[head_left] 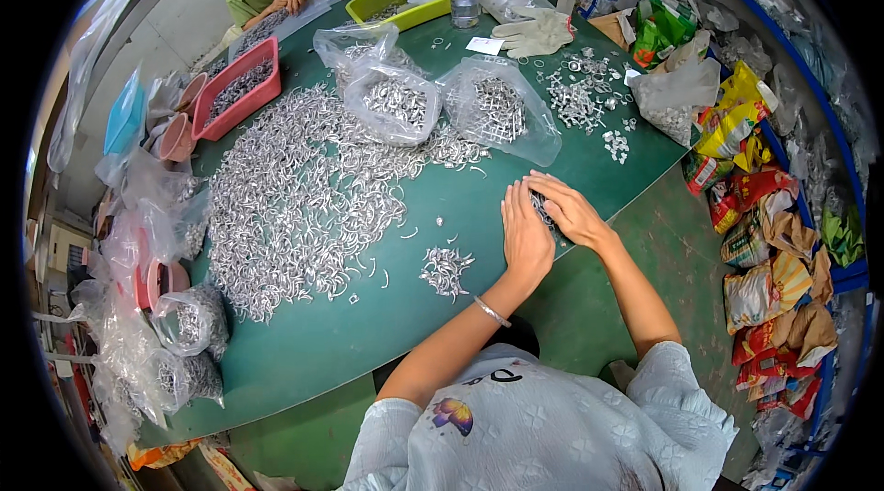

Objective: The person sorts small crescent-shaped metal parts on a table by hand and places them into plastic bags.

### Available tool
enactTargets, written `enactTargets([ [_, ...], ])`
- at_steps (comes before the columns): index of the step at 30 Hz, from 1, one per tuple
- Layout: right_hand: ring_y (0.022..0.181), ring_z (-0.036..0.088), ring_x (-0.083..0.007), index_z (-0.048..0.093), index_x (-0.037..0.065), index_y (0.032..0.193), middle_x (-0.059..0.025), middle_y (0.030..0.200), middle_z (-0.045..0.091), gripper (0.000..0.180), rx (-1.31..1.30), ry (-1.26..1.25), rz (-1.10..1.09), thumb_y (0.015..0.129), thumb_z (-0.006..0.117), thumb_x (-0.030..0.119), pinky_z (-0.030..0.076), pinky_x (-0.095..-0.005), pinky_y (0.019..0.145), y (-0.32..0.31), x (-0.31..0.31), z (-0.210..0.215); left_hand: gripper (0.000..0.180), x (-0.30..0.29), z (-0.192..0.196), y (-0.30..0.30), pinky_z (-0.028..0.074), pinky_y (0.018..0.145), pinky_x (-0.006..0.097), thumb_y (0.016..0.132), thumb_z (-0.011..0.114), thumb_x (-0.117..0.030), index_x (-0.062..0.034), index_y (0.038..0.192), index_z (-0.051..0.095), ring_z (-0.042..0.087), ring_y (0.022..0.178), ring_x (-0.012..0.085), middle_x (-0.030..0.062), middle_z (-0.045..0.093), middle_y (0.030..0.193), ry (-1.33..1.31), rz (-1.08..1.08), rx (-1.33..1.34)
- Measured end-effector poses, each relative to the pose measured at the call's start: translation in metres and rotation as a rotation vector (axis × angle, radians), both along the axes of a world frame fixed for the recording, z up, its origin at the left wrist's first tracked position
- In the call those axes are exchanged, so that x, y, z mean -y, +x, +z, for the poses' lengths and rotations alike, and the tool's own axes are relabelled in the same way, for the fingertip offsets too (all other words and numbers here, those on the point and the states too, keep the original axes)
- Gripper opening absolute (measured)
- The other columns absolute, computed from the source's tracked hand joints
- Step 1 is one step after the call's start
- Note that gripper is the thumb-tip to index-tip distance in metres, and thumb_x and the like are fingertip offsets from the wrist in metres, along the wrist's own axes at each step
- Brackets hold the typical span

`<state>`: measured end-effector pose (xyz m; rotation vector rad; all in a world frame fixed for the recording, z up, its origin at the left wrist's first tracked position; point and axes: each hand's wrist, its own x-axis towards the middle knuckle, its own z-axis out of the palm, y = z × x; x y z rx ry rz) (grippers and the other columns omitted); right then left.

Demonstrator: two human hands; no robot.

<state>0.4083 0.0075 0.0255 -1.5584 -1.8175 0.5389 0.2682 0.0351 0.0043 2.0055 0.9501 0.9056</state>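
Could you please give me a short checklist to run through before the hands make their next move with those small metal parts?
1. Both hands on the work: left hand and right hand cup a small cluster of metal parts between them. Ok.
2. Grip on the cluster: it is mostly hidden by the palms. Cannot tell.
3. Distance from the table edge: the hands work right beside it, so parts could roll off. Not ok.
4. Small loose pile stays apart from the big heap. Ok.
5. Bags of parts lie beyond the hands, out of their way. Ok.
6. Work glove lies unused; hands are bare. Not ok.
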Motion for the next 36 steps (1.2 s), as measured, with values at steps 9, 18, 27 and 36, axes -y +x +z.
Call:
enactTargets([
  [9, 0.139, 0.035, -0.0323, 0.057, 0.011, 0.132, -0.0105, 0.143, 0.048, 0.053, 0.128, -0.026, 0.209, 0.089, 0.059, 0.043, 0.023, -0.0492, 0.117, -0.004, -0.017, 0.004, 0.047, 0.077, -0.028, -0.077, 0.039, 0.108, 0.043, 0.101, 0.04, -0.023, 0.0042, 0.14, 0.037, 0.047, 0.129, 0.0325, 0.0232, 0.047, 0.137, -1.672, -0.553, 0.679],
  [18, 0.136, 0.04, -0.0308, 0.065, 0.012, 0.119, -0.0098, 0.138, 0.052, 0.048, 0.25, 0.042, 0.341, 0.078, 0.074, 0.037, 0.029, -0.0493, 0.115, -0.025, 0.003, 0.008, 0.073, 0.048, -0.047, -0.041, 0.012, 0.12, 0.048, 0.098, 0.036, -0.045, 0.0047, 0.148, 0.018, 0.012, 0.147, 0.0368, 0.0247, 0.013, 0.157, -2.045, -0.7, 1.242],
  [27, 0.128, 0.049, -0.0349, 0.067, 0.008, 0.105, -0.0133, 0.128, 0.056, 0.037, 0.232, 0.205, 0.342, 0.076, 0.075, 0.029, 0.042, -0.0499, 0.105, -0.043, 0.042, -0.007, 0.062, 0.056, -0.051, -0.034, 0.012, 0.121, 0.045, 0.101, 0.026, -0.044, -0.0067, 0.15, 0.022, 0.012, 0.147, 0.03, 0.0142, 0.016, 0.158, -2.234, -0.475, 1.739],
  [36, 0.12, 0.055, -0.0389, 0.066, 0.003, 0.095, -0.0183, 0.121, 0.06, 0.036, 0.182, 0.401, 0.209, 0.068, 0.079, 0.022, 0.045, -0.0536, 0.1, -0.07, 0.084, -0.033, 0.055, 0.07, -0.076, -0.035, 0.016, 0.121, 0.041, 0.103, 0.025, -0.033, -0.0041, 0.149, 0.025, 0.018, 0.146, 0.0282, 0.0149, 0.024, 0.156, -2.097, -0.799, 1.649],
])
